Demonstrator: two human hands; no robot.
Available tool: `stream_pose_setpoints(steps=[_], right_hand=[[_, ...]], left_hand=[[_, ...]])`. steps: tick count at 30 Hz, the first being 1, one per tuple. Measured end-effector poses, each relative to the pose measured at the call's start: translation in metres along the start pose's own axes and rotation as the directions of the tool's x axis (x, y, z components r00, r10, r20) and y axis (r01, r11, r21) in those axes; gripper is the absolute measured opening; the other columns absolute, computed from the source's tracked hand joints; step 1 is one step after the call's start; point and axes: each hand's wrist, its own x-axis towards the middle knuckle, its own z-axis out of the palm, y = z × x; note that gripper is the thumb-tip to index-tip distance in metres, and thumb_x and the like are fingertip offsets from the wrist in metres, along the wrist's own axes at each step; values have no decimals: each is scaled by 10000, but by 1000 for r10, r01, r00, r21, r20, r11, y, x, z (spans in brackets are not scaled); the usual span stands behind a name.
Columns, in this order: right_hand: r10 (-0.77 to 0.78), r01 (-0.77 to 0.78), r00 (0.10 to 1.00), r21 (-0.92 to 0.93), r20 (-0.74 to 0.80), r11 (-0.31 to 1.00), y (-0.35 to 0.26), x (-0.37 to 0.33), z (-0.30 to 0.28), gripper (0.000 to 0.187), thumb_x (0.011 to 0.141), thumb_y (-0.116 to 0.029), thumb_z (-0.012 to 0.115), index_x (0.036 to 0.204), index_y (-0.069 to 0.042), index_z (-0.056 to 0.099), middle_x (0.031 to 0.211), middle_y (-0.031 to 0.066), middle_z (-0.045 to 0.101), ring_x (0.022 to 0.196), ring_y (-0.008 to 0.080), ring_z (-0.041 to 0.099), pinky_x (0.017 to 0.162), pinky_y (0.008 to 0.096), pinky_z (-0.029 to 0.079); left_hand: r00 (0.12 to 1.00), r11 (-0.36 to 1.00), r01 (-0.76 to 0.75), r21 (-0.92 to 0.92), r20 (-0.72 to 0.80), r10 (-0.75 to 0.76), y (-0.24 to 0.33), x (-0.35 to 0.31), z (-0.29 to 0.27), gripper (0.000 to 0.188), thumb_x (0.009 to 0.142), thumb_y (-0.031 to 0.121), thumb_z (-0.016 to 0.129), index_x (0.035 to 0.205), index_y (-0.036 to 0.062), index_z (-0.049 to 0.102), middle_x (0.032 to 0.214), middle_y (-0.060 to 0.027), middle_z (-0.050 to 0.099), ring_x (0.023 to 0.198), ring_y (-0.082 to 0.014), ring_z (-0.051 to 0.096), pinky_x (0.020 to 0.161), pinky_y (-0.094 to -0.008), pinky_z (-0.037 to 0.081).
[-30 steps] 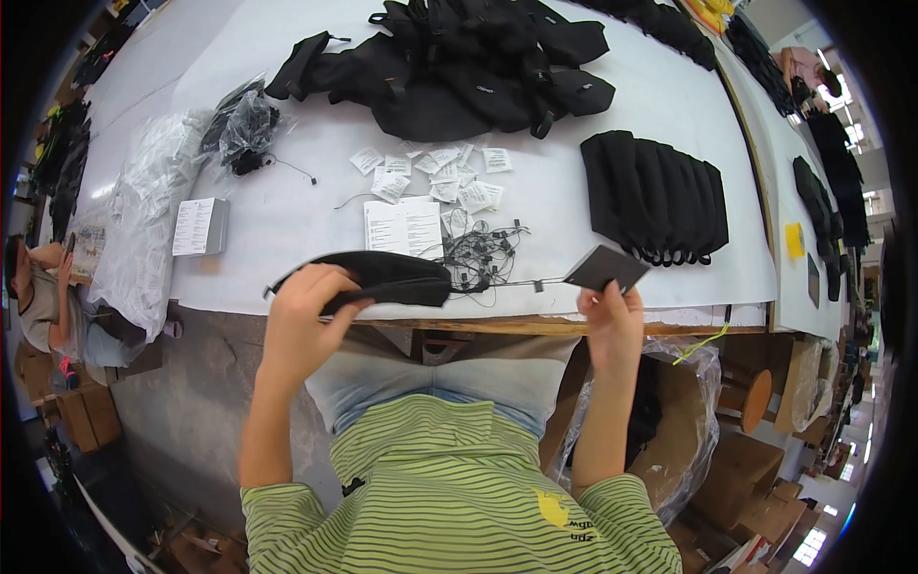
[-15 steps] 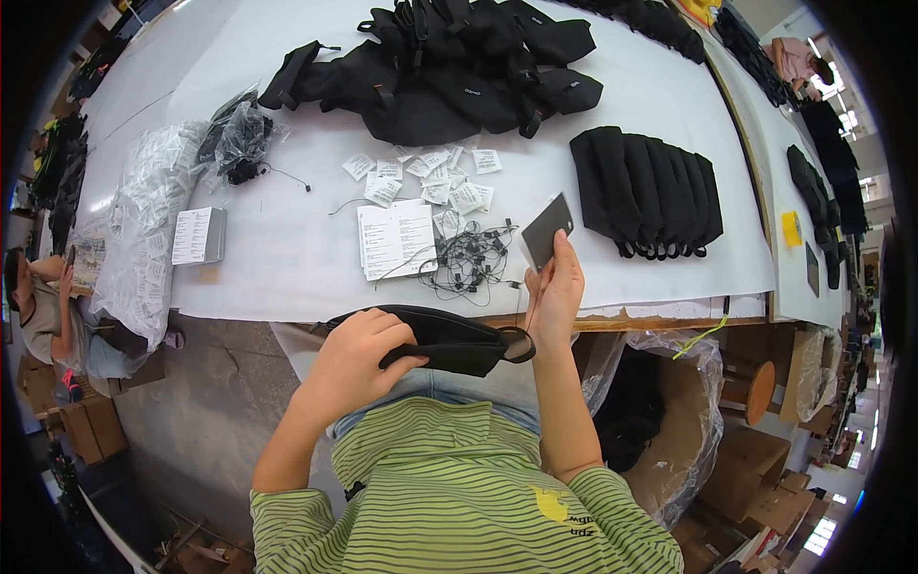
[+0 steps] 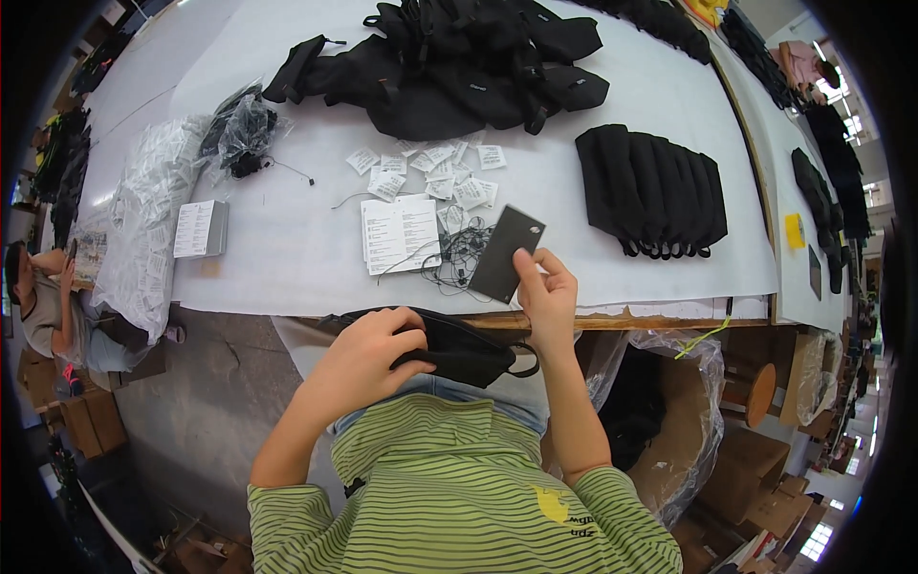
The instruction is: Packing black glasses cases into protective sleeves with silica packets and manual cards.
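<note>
My left hand (image 3: 378,354) grips a black fabric pouch (image 3: 469,356) by its near rim, just off the table's front edge. A small loop sticks out at the pouch's right end. Between thumb and fingers, my right hand (image 3: 547,297) pinches a dark grey hang tag (image 3: 508,254), its flat face turned up above the table. Behind that tag lies a tangle of black tag strings (image 3: 449,260), partly covered by it. Beside the tangle rests a stack of white printed cards (image 3: 390,234), with several small white sachets (image 3: 440,172) scattered beyond.
Black pouches (image 3: 650,191) lie in an overlapping row at the right. A heap of black bags (image 3: 440,81) covers the far side. At the left are a card stack (image 3: 199,230) and a plastic bag of sachets (image 3: 153,220). A plastic-lined carton (image 3: 684,421) stands below the table.
My right hand has turned the hang tag so its dark face shows broadly, and shifted it left over the strings. My left hand still holds the pouch, now tilted slightly differently.
</note>
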Motion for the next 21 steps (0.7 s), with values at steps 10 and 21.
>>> stream_pose_setpoints(steps=[10,21], right_hand=[[6,496,827,-736,562,460,-27,-42,0,318,830,-441,640,872,-142,738,529,93,578,478,270,574,486,350,448],[-152,646,753,-674,641,359,-39,-40,-19,210,772,-304,714,868,-119,736,517,78,582,461,254,562,472,328,444]], left_hand=[[958,952,-269,144,-66,280,-2,14,13,219,688,152,746,830,57,611,1032,-67,581,960,-258,544,869,-378,414],[675,959,273,75,-725,-136,-131,103,-9,347,750,300,746,922,48,584,894,-98,581,856,-272,540,813,-367,432]])
